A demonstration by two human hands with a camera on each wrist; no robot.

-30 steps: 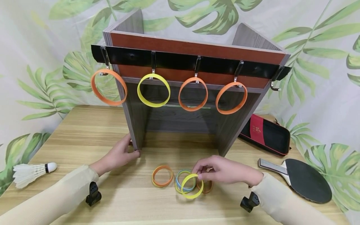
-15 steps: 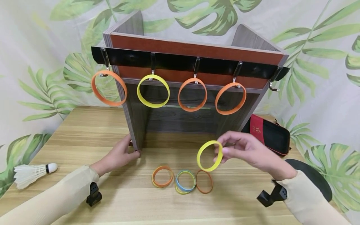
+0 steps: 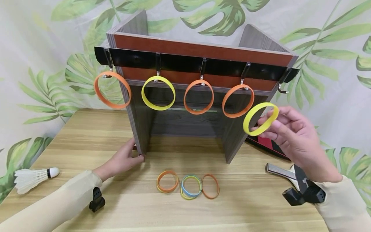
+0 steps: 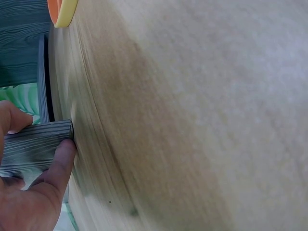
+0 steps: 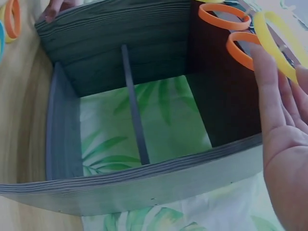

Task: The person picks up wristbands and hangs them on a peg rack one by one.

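Head view: right hand (image 3: 298, 141) is pinching a yellow band (image 3: 246, 123), likely light, springy, best held by its rim; left hand (image 3: 124, 160) is gripping the stand (image 3: 185, 125).

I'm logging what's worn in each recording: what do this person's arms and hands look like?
The left sleeve and right sleeve are cream and long, reaching the wrists; the left looks finely ribbed. The left hand and right hand wear no gloves. Small black devices sit at the wrists: left device, right device. No cables show.
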